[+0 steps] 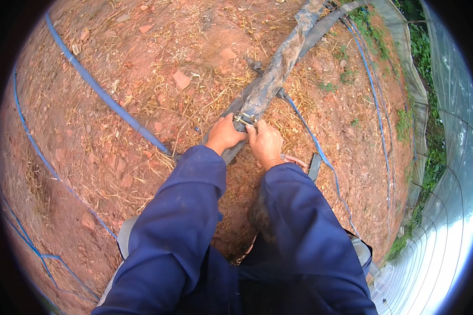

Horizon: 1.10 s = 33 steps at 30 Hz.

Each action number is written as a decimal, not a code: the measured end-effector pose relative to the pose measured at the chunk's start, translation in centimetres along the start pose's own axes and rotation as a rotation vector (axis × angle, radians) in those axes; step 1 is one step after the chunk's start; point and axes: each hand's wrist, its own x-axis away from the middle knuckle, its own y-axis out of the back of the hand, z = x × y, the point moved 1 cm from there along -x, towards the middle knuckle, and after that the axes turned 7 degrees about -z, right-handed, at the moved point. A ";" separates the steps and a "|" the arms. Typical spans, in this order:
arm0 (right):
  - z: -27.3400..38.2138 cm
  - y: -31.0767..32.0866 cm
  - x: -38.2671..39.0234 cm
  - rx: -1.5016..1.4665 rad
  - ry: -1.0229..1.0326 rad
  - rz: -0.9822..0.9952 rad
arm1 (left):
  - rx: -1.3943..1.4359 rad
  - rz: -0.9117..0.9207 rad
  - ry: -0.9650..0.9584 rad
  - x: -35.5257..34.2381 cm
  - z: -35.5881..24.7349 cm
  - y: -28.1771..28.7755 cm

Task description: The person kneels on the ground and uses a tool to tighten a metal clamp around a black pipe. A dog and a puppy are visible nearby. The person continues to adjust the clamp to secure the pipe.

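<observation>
A muddy dark hose (278, 68) runs from the far right toward me, and a metal hose clamp (244, 119) with a bolt sits around it. My left hand (225, 135) is closed around the hose's left side, its fingers beside the clamp. From the right, my right hand (266, 143) pinches the clamp's bolt end between thumb and fingers; the exact grip is partly hidden. Just beyond the hands, a black fitting (281, 93) joins a thin blue tube (315, 139) to the hose.
A reddish handle-like thing (295, 159) and a dark flat rectangular object (315, 167) lie right of my right hand. Blue drip tubes (97, 89) cross the reddish, straw-strewn soil (131, 47). Plastic sheeting (446, 94) borders the right side.
</observation>
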 end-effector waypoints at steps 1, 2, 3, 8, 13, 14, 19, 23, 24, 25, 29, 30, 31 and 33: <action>-0.2 -0.1 0.0 -0.003 0.013 -0.009 | -0.002 -0.012 -0.002 0.0 0.0 0.0; -0.4 -0.1 -0.1 -0.009 0.020 0.027 | -0.006 -0.016 0.007 0.0 0.1 0.0; -0.6 0.0 -0.3 0.008 0.073 0.003 | 0.008 -0.006 -0.007 -0.1 0.1 0.0; -1.1 -0.5 -1.1 0.073 0.126 0.040 | 0.056 0.023 -0.031 -0.5 0.4 0.1; -1.9 -3.2 -0.5 -0.459 -0.562 0.242 | 0.077 0.019 -0.028 -0.5 0.5 0.1; -2.1 -3.5 -0.4 -0.732 -0.861 0.388 | 0.072 0.022 -0.017 -0.5 0.5 0.0; -0.8 -1.7 -1.2 -0.423 -0.559 0.307 | 0.085 0.045 -0.032 -0.6 0.3 0.2; -0.4 2.4 -2.7 0.127 0.159 0.279 | 0.064 0.062 0.040 -0.2 0.1 0.4; -0.5 2.9 -3.2 0.166 0.306 0.294 | 0.053 0.059 0.027 -0.1 0.0 0.4; -0.6 3.4 -3.8 0.181 0.482 0.247 | 0.037 0.046 0.014 0.0 -0.1 0.5; -1.3 2.9 -5.5 0.291 0.758 0.318 | -0.004 0.017 0.018 0.1 -0.3 0.5; -1.5 2.8 -5.8 0.284 0.808 0.318 | 0.003 0.024 0.021 0.1 -0.2 0.5; -1.6 2.6 -6.0 0.291 0.813 0.318 | -0.005 0.033 0.032 0.1 -0.2 0.6; -2.0 2.3 -5.8 0.261 0.819 0.281 | 0.023 0.064 0.032 0.1 -0.2 0.8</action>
